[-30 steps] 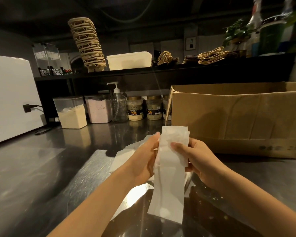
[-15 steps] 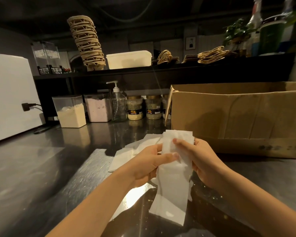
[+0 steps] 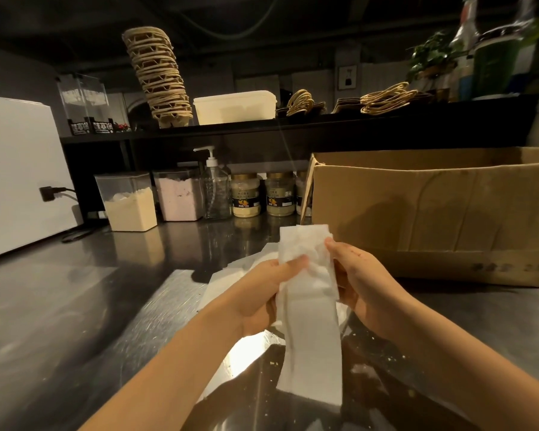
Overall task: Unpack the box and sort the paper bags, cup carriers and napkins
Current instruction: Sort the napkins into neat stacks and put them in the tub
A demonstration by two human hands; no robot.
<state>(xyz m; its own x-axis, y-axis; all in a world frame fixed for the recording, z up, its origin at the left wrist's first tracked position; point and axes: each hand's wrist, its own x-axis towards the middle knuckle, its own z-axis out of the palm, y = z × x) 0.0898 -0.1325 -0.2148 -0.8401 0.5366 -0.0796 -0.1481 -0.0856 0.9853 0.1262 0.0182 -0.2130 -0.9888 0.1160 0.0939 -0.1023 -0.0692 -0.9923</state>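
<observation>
One camera sits on the person's head. It looks forward and a bit down, out along both arms. The left hand (image 3: 262,293) and right hand (image 3: 364,290) are very near, in the middle. The wide view takes in the tabletop (image 3: 75,306) below, the box (image 3: 433,213) on the right and the shelf (image 3: 262,129) far back.

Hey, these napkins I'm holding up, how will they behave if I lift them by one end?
Probably floppy: the napkins hang limp below the left hand and right hand and crumple where pinched. Likely very light, since a pinch at the top carries them. The sheets may slide apart; their top edges look offset.
</observation>
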